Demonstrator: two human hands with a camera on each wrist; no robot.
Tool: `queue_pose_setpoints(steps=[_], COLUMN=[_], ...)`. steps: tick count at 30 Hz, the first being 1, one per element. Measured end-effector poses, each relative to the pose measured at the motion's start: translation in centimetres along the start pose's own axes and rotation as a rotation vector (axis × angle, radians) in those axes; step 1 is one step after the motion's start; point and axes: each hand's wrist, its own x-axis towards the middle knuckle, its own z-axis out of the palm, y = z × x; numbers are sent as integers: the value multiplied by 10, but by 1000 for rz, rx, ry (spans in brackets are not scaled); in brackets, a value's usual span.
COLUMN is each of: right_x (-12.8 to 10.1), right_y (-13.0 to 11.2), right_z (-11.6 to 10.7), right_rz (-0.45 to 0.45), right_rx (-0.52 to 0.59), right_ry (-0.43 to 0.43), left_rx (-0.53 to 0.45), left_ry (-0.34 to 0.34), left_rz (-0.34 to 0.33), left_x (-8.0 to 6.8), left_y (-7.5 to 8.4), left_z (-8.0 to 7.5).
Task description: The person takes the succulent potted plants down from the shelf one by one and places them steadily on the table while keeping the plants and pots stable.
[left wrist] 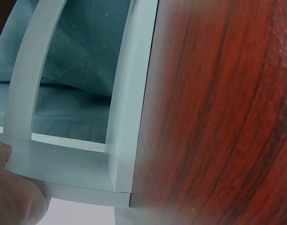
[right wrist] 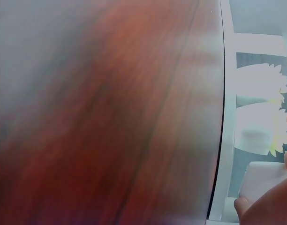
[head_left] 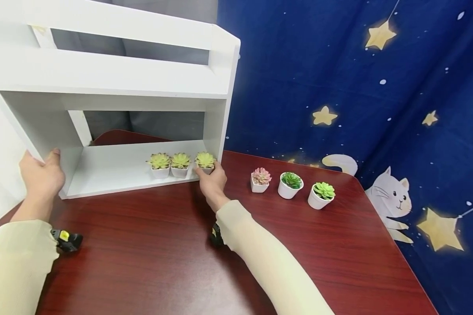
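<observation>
A white shelf unit stands at the back left of the dark red table. My left hand grips the front edge of its left side panel, thumb inside; the left wrist view also shows this hand on the panel. With my right hand I hold a potted yellow-green succulent at the right end of the lower shelf. Its white pot sits between thumb and fingers in the right wrist view. Left of it, two similar succulents, one beside another, stand close together on that shelf.
To the right of the shelf unit, a pink succulent, a dark green one and a bright green one stand in white pots on the table. A blue star-patterned curtain hangs behind.
</observation>
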Motion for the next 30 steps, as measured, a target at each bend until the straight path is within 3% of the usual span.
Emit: queue_pose_setpoints(steps=[9,17,30], right_x=[-8,-16,-35], right_y=[3,9,9], right_z=[-19,-41,-84], right_rz=[-96,-196,-270], right_rx=[-32,17,29], right_ry=[-101,-202,-282], left_rx=[5,18,25], left_ry=[-6,-4,11], left_rz=[24,-25,-18], left_x=[4,9,1], left_y=[-5,-6,-2], left_z=[-1,-3,1])
